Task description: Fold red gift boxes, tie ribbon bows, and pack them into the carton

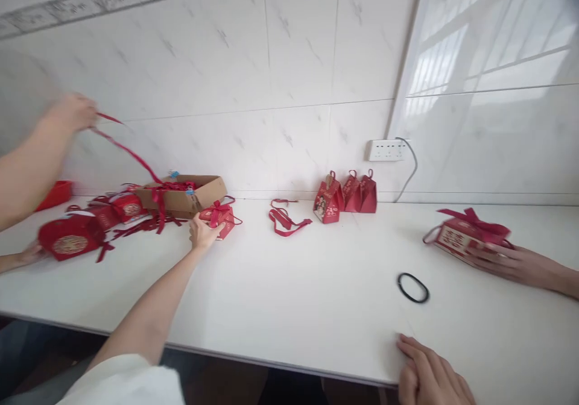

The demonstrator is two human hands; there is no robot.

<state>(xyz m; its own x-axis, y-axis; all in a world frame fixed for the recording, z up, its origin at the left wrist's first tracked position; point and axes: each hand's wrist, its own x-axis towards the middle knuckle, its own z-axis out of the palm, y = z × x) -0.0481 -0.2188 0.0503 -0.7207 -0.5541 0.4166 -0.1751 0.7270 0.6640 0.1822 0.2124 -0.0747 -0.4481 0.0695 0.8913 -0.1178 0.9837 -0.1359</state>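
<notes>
My left hand (205, 234) is closed around the side of a small red gift box (225, 224) with a red ribbon bow on top and a cord handle. The box stands on the white table, left of the middle. Near the front edge, my right hand (434, 372) rests on the tabletop with its fingers loosely bent; nothing shows in it, though its lower part is cut off by the frame. A black ring-shaped band (413, 288) lies just beyond it. Between box and wall-side bags is a loose red ribbon (287, 221).
Three red house-shaped boxes (329, 201) stand by the wall. At left, a cardboard box (210, 191) holds red ribbons, beside several red boxes (72, 236). A co-worker's hand (75, 111) lifts a ribbon there. Another person's hand (511, 263) grips a bowed box (456, 236) at right.
</notes>
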